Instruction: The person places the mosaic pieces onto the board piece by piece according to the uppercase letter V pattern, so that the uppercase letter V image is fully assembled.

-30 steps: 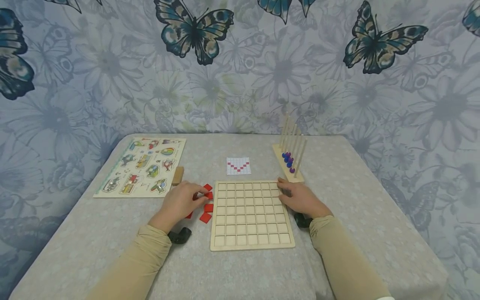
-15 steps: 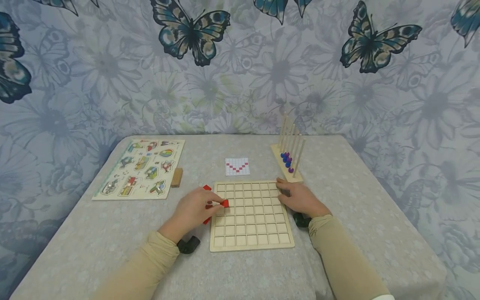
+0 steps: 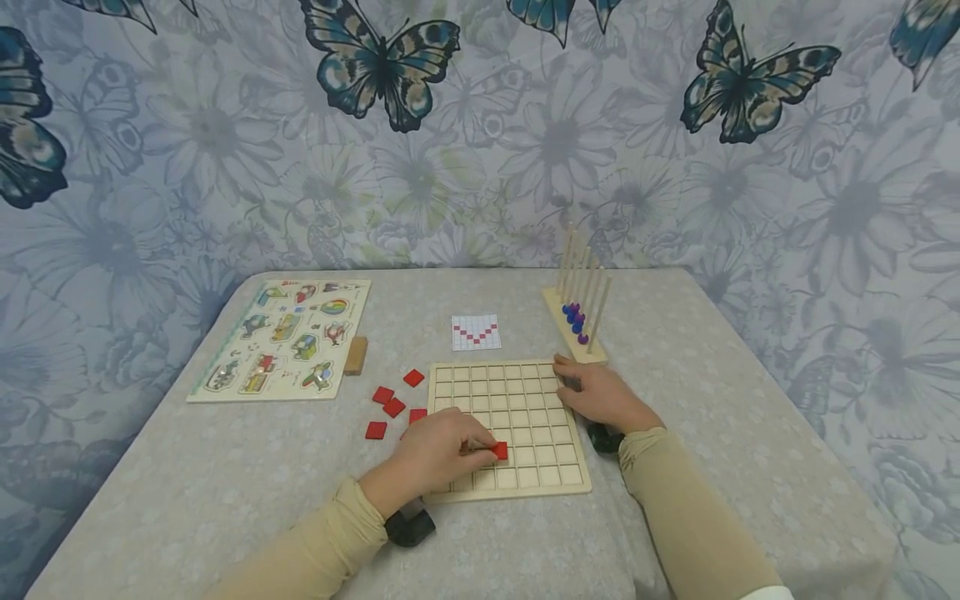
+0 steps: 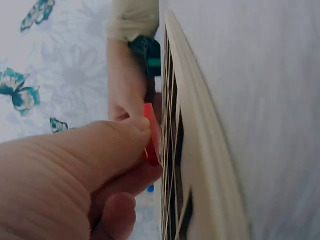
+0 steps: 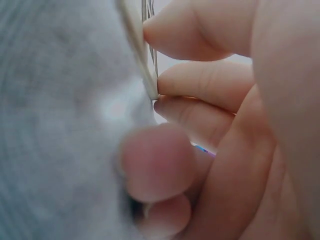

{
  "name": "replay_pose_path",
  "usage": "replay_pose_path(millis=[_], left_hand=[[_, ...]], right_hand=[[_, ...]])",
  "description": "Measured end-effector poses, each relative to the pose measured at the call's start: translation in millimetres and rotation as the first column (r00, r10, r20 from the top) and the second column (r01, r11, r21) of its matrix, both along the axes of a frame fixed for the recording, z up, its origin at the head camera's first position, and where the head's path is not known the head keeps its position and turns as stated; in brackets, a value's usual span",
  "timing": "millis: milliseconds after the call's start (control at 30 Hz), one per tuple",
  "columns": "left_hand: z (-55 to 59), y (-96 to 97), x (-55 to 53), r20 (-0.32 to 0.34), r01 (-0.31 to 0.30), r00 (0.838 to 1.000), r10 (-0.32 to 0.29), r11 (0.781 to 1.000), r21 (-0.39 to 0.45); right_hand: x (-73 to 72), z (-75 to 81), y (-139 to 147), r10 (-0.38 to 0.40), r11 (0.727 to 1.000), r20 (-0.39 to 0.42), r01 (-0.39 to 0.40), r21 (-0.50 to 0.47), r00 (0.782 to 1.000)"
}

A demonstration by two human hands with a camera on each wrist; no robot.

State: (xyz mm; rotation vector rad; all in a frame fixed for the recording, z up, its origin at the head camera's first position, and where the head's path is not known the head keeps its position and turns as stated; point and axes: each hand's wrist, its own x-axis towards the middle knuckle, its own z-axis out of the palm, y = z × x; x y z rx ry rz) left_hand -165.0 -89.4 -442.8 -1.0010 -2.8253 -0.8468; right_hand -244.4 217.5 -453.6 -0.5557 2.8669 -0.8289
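Left hand (image 3: 437, 452) over board (image 3: 527, 417), right hand (image 3: 604, 397) at edge (image 3: 581, 454)

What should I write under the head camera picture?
The left hand pinches a red tile over the wooden grid board.

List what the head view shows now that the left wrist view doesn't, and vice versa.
Head only: picture puzzle board, wooden block, pattern card, loose red tiles left of the grid.

Left wrist only: green patch on the right wrist's dark device, and a close, edge-on look at the grid board's layered side.

Both: left hand pinching a red tile, grid board, right hand, butterfly wall. Peg stand: clear in head, uncertain in left wrist.
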Motion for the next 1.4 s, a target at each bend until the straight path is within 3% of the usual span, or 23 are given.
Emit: replay_pose_path(millis=[167,400,867,1400], left_hand=[[-7.4,4.6,1.9,-0.061,0.059,0.996,-0.059,0.998,-0.014],[-11.5,5.7,2.1,-0.121,0.079,0.99,-0.079,0.997,0.0],[-13.2,5.5,0.4,-0.136,0.088,0.987,-0.083,0.996,0.032],[-15.3,7.2,-1.1,-0.069,0.049,0.997,-0.046,0.998,0.042]], right_hand=[[0.6,-0.4,1,-0.008,1.0,0.012,0.008,-0.009,1.0],[-0.1,-0.1,1,-0.004,1.0,0.013,0.004,-0.003,1.0],[2.2,5.2,-1,-0.002,1.0,0.023,0.002,-0.006,1.0],[2.4,4.2,-1,-0.001,1.0,0.011,0.0,0.002,1.0]])
